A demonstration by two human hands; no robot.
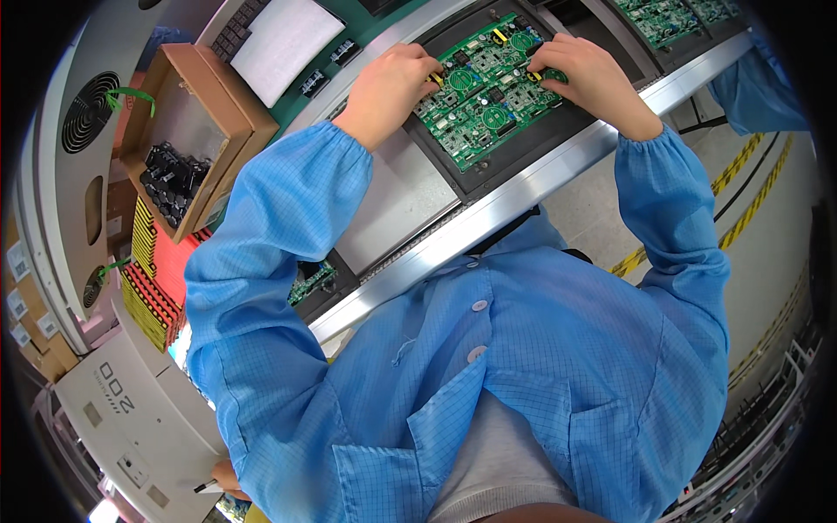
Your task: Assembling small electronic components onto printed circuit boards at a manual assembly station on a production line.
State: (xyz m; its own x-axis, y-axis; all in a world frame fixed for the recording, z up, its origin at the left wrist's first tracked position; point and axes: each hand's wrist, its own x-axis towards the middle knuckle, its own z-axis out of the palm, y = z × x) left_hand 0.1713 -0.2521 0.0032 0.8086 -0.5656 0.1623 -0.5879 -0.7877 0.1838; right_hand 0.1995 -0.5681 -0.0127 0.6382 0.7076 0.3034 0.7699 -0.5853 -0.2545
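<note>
Green circuit board (490, 94) lies in a black tray (523, 164), upper middle of the frame. Left hand (392, 87) and right hand (588, 77) curl their fingers at small yellow parts (534, 77); whether they pinch, I cannot tell. Probably this is seating; the next move calls for gentle, even pressing.

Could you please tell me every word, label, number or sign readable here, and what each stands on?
Large dark number with smaller lettering: on the pale machine housing at lower left; I won't copy it out.
White labels: on the brown cardboard boxes at far left; print too small to read.
Fine white markings: on the green circuit board between the hands; too small to read.
</note>
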